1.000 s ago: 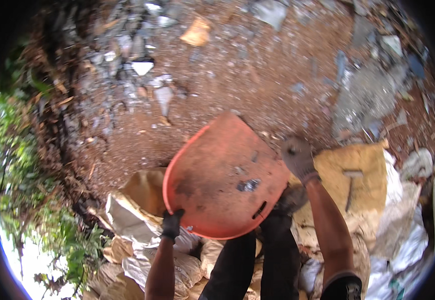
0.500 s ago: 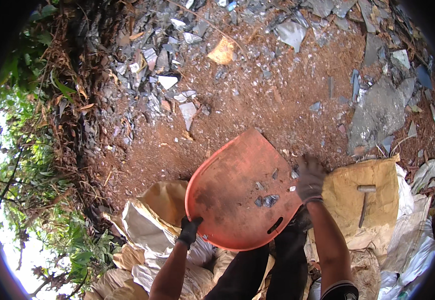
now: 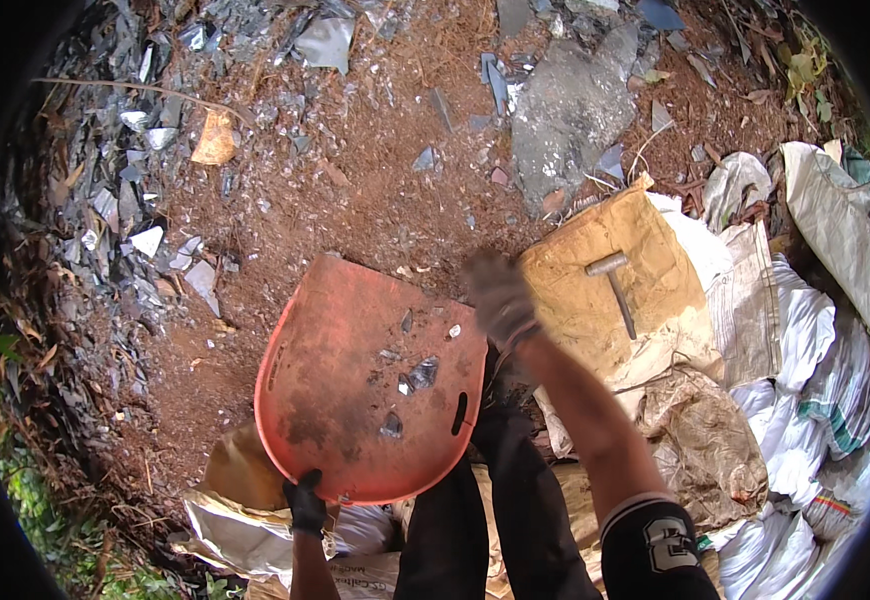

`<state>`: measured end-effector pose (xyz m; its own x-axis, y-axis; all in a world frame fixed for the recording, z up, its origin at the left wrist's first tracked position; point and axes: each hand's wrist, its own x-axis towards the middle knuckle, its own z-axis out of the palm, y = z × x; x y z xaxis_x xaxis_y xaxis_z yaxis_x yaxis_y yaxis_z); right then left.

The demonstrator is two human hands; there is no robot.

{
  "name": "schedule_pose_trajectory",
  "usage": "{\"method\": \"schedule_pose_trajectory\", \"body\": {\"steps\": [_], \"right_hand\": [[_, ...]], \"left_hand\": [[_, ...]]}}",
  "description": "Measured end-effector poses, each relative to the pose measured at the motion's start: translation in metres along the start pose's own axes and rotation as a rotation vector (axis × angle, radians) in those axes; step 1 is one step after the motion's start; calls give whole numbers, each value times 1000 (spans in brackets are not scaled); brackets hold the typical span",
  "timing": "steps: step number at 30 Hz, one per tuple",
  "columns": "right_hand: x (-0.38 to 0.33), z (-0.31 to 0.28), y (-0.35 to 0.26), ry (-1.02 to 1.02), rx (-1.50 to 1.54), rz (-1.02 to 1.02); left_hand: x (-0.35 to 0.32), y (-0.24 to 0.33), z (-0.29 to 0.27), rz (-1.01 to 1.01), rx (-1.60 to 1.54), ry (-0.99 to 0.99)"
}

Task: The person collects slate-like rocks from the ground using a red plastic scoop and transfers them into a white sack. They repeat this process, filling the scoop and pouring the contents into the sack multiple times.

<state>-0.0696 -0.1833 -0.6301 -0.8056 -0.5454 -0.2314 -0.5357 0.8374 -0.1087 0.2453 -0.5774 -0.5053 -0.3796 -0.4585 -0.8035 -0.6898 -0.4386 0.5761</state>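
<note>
A shallow red-orange plastic scoop pan (image 3: 355,400), flat at its far edge and round at its near rim, is tilted in front of my legs. My gloved left hand (image 3: 307,502) is closed around its near left rim. On the pan lie several dark shiny shards (image 3: 421,374) and a small white piece (image 3: 455,330). A slot handle (image 3: 460,413) opens near its right side. My gloved right hand (image 3: 500,298) hovers by the pan's right far corner, smeared by motion, so its fingers and anything in them cannot be made out.
A hammer (image 3: 615,290) lies on a flattened tan sack (image 3: 645,310) to the right. White sacks (image 3: 805,360) pile up beyond it. Broken sheet pieces (image 3: 570,115) and sharp shards (image 3: 202,285) litter the reddish soil. An open sack (image 3: 245,475) sits at the near left.
The view has swung right, showing more sacks there. One more dark shard shows on the pan, lower down. My left hand keeps its hold; my right hand stays beside the pan's right edge.
</note>
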Motion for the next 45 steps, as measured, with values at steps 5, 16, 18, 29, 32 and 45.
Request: {"method": "schedule_pose_trajectory", "body": {"steps": [5, 16, 18, 29, 32, 45], "right_hand": [[-48, -27, 93, -63, -4, -120], [-114, -75, 134, -337, 199, 440], [-75, -82, 121, 98, 408, 413], [83, -62, 164, 542, 1663, 1226], [77, -29, 195, 465, 1816, 1183], [97, -62, 26, 271, 2324, 827]], "left_hand": [[-1, 9, 14, 15, 17, -27], [56, 47, 182, 283, 266, -78], [81, 44, 166, 254, 221, -84], [64, 50, 173, 141, 243, -60], [54, 53, 190, 190, 160, -72], [54, 52, 194, 98, 25, -55]]}}
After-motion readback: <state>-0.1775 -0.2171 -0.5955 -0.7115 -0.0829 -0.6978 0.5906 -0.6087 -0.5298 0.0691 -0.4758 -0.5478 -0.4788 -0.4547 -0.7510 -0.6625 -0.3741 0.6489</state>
